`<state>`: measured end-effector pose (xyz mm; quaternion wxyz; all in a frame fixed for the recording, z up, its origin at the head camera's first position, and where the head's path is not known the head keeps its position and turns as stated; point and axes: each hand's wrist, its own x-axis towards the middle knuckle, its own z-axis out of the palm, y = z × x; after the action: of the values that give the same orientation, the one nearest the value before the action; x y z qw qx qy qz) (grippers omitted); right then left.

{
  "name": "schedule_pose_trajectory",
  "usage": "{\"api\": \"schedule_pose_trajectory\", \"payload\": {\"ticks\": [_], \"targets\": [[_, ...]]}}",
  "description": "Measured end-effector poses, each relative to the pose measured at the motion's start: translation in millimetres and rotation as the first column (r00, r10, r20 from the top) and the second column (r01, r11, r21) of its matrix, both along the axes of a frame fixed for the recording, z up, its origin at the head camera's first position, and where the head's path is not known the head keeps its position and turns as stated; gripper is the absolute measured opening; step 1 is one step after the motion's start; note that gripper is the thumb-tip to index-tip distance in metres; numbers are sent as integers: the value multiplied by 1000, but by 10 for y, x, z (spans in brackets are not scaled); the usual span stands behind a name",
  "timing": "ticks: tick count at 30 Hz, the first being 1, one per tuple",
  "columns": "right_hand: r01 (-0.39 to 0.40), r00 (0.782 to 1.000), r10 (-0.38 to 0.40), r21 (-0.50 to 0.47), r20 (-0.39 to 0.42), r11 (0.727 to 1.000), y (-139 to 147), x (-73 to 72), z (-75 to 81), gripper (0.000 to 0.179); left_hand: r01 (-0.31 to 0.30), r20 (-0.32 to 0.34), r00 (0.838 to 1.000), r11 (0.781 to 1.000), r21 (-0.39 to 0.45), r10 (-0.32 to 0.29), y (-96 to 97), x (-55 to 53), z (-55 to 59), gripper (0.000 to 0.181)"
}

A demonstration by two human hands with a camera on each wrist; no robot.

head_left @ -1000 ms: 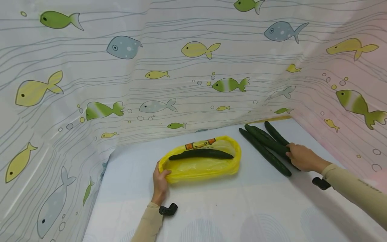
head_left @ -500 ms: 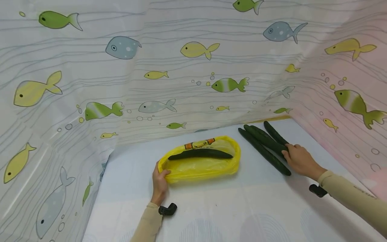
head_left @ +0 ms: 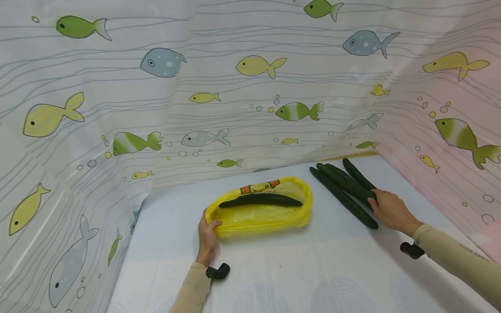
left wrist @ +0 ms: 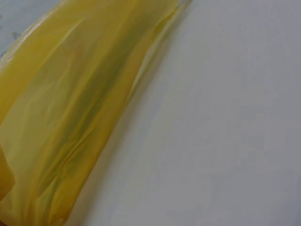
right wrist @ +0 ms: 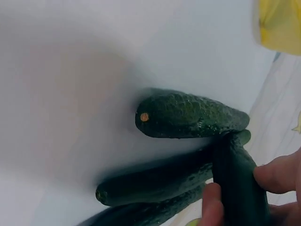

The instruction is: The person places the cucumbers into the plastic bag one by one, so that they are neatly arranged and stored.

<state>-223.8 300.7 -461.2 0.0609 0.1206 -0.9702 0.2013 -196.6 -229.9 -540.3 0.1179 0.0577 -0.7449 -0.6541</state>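
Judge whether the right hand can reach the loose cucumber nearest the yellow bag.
Probably yes: that cucumber has its near end uncovered, close to the right hand, though the hand grips another cucumber, which it would likely have to release first.

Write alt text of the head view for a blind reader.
A person's left hand holds the rim of an open, thin yellow plastic bag with one long dark green cucumber inside. The right hand grips one of several similar cucumbers grouped to the right on a pale flat surface. Behind is a white covering printed with colourful fish.
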Motion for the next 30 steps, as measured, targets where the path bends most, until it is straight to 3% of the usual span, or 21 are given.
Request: {"api": "schedule_pose_trajectory", "payload": {"ticks": [11,18,30], "targets": [[49,996,-51,-37,-72,998,-115,-19,-16,49,-6,-21,1000,1000,12,7,-10,7,-5,62],[35,982,-41,-33,-187,999,-99,-50,-30,44,-5,-27,1000,1000,-1,5,7,11,11,63],[72,958,-115,-172,-261,983,3,-95,-13,38,-7,-20,1000,1000,-2,7,6,6,9,62]]}}
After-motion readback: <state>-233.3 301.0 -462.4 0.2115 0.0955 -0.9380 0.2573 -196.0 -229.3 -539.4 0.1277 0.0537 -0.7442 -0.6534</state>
